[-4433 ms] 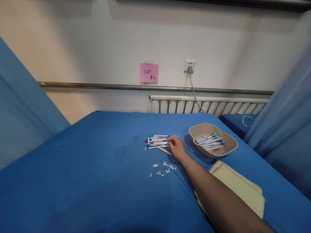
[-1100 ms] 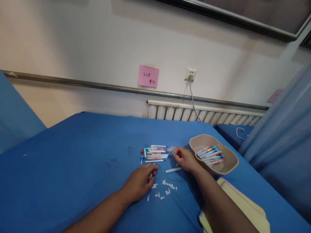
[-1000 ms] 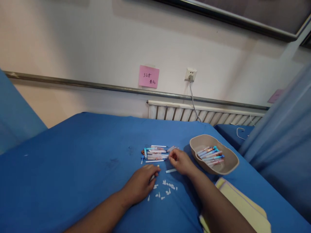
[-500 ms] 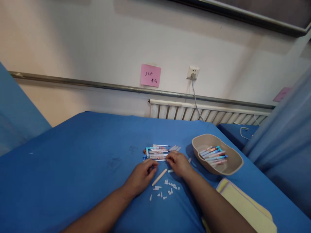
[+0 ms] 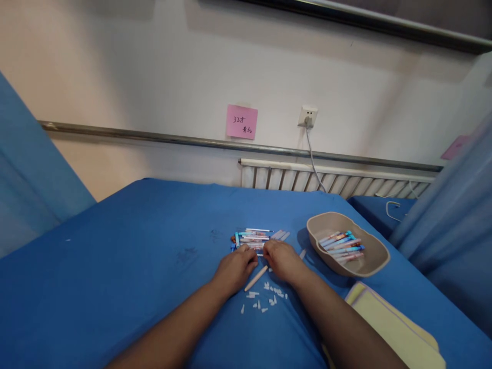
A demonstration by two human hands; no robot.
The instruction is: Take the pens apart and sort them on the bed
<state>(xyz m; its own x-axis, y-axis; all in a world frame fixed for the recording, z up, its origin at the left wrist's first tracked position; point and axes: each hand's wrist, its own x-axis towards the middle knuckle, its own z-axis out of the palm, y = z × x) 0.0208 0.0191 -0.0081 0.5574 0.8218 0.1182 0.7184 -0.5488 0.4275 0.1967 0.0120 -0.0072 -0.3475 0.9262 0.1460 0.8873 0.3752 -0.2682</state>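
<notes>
My left hand (image 5: 236, 267) is closed at the near edge of a pile of pen parts, its fingertips at the left end of a thin white pen refill (image 5: 260, 254). Opposite it, my right hand (image 5: 283, 260) pinches the refill's right end; the fingers hide most of it. Behind both hands lie more refills (image 5: 258, 230) and printed pen barrels (image 5: 251, 240), with blue and brown caps (image 5: 237, 239) at their left. A peach pen barrel (image 5: 255, 278) rests on the blue sheet just below the hands. Small white plugs or tips (image 5: 274, 291) are scattered nearer to me.
A beige bin (image 5: 374, 264) holding several pens (image 5: 344, 248) stands at the right. A folded yellow cloth (image 5: 395, 323) lies by my right forearm. Beyond the blue-covered table (image 5: 154, 230) are a radiator (image 5: 292, 177) and a wall rail (image 5: 172, 139). Blue curtains hang on both sides.
My left hand has moved forward and right to the pile, its fingers closing beside my right hand. My right hand has stayed about the same place. The view has shifted slightly.
</notes>
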